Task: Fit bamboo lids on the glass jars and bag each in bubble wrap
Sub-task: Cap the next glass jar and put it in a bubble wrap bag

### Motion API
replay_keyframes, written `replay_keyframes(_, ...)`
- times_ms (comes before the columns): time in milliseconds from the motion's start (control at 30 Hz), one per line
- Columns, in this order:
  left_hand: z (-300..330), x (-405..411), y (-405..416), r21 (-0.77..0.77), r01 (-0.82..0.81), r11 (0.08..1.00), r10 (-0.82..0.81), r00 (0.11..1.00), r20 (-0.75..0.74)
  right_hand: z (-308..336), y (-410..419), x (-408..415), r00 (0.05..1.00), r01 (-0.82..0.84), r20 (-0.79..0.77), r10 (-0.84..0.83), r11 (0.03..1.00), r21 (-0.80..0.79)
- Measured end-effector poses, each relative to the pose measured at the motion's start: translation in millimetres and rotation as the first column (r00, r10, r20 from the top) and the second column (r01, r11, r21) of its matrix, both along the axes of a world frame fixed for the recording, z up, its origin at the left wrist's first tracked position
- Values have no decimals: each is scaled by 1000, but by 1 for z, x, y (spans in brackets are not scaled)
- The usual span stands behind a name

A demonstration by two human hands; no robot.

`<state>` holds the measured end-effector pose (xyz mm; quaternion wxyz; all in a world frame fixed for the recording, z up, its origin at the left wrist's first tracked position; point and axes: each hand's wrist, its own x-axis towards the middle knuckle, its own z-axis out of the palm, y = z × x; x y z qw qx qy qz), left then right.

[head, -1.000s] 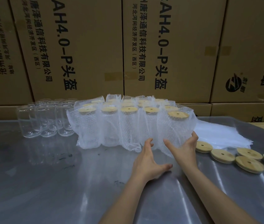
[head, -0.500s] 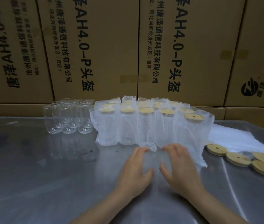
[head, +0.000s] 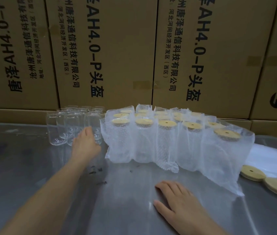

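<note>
Your left hand (head: 86, 145) reaches far and left across the tabletop (head: 32, 167) to the cluster of bare jars (head: 70, 126). Its fingers lie against the near right jar of that cluster, but they are hidden behind the back of the hand and the glass, so you cannot tell whether they curl round the jar or only touch it. Your right hand (head: 179, 203) lies palm down on the tabletop, near you and right of centre, fingers straight and a little spread, holding nothing.

The bare jars stand upright, without lids, packed close together at the far left. Just to their right stands the block of wrapped jars (head: 168, 141), each in a bubble-wrap bag with a bamboo lid on top, in several rows that run toward the right. The nearest right one sits closest to you, and its bag's loose bottom edge spreads over the tabletop just right of your right hand.

Two loose lids (head: 253, 173) lie flat at the right edge, near the wrapped block, overlapping slightly. Behind them lies a stack of flat bags (head: 273, 160), partly hidden by the wrapped jars. A wall of printed cartons (head: 117, 48) stands along the far side.
</note>
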<state>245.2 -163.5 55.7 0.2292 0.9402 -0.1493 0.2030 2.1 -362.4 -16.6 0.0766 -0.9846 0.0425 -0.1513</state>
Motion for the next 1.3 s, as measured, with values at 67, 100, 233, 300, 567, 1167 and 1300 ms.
replay_keyframes(67,12,16,-3,84,-18,996,22,999,-46,1,0,1,1000,11,-12,-11,1000,-7)
replay_keyframes(100,17,24,-6,125,-21,992,28,998,-53,2,-1,2,1000,15,-5,-15,1000,-16)
replay_keyframes(233,35,45,-16,252,-43,967,59,997,-58,8,8,1,998,23,55,-18,997,-78)
replay_keyframes(300,40,53,-20,313,-56,948,79,995,-61,13,11,0,998,46,53,-45,999,-10)
replay_keyframes(567,41,70,-19,452,-90,887,116,993,-29,16,20,-2,993,117,24,-117,993,14)
replay_keyframes(1167,-4,-44,33,302,69,951,-265,689,675,5,3,-6,1000,18,-21,-16,995,98)
replay_keyframes(1300,0,-97,40,244,160,957,-287,657,697,6,3,-8,998,26,49,-33,990,141)
